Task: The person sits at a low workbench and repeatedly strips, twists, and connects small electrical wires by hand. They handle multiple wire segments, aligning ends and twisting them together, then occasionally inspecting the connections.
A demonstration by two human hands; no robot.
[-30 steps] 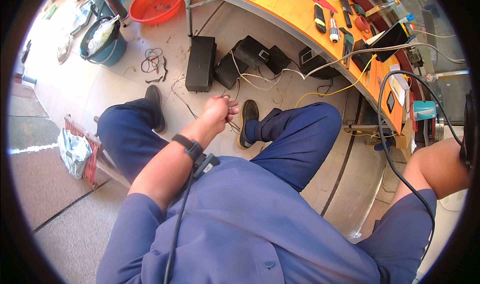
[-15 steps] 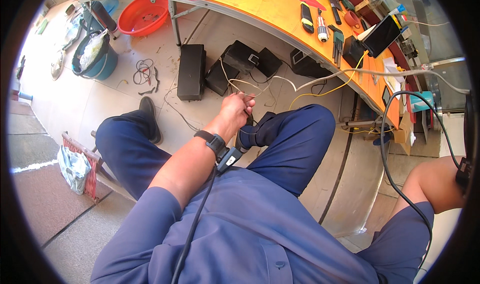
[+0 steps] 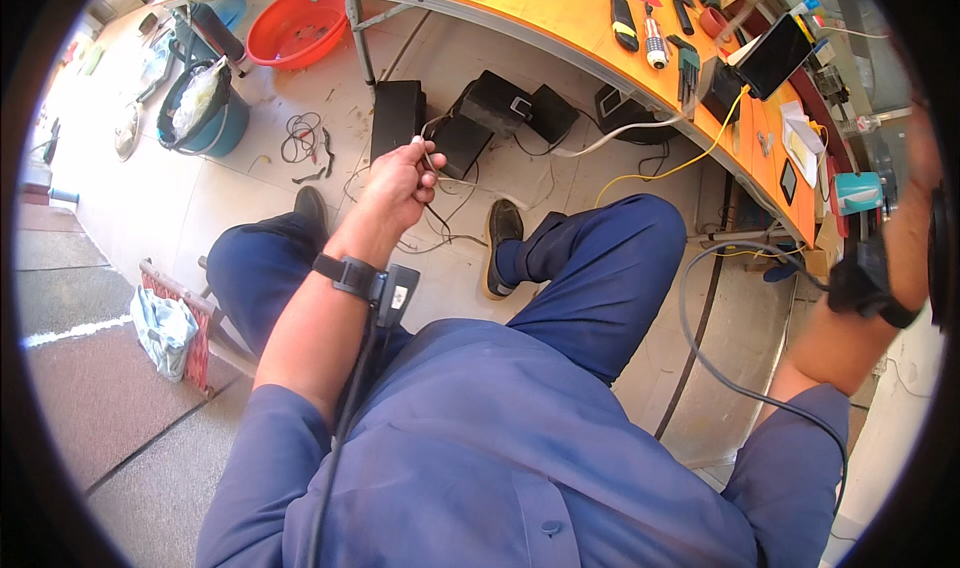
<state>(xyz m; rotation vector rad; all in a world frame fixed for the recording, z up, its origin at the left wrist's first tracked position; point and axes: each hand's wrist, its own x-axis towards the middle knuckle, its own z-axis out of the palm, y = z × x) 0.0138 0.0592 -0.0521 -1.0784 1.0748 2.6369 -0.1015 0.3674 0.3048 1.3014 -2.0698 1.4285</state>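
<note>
My left hand (image 3: 402, 180) is closed on a thin cable (image 3: 436, 214), low over the floor between my knees. A dark end of it hangs below the fingers. Just beyond the hand, black boxes stand under the bench: a tall one (image 3: 397, 118), a tilted one with a square port (image 3: 497, 98) and others. A flat whitish cable (image 3: 622, 134) rises from the floor toward the right of the bench. My right hand (image 3: 922, 168) is raised at the right rim, smeared and partly cut off, so its fingers cannot be made out.
An orange workbench (image 3: 560, 13) curves overhead, bearing a utility knife (image 3: 624, 23), a screwdriver (image 3: 655, 43), hex keys (image 3: 687, 71) and a phone (image 3: 775, 58). A yellow cable (image 3: 690, 163) droops from it. Left are a red basin (image 3: 262, 43), a bucket (image 3: 225, 133) and a stool (image 3: 203, 328).
My left hand has moved left and slightly away from me, still holding cable. My right arm has swung up, bringing the hand partly into view at the right. The view has shifted slightly.
</note>
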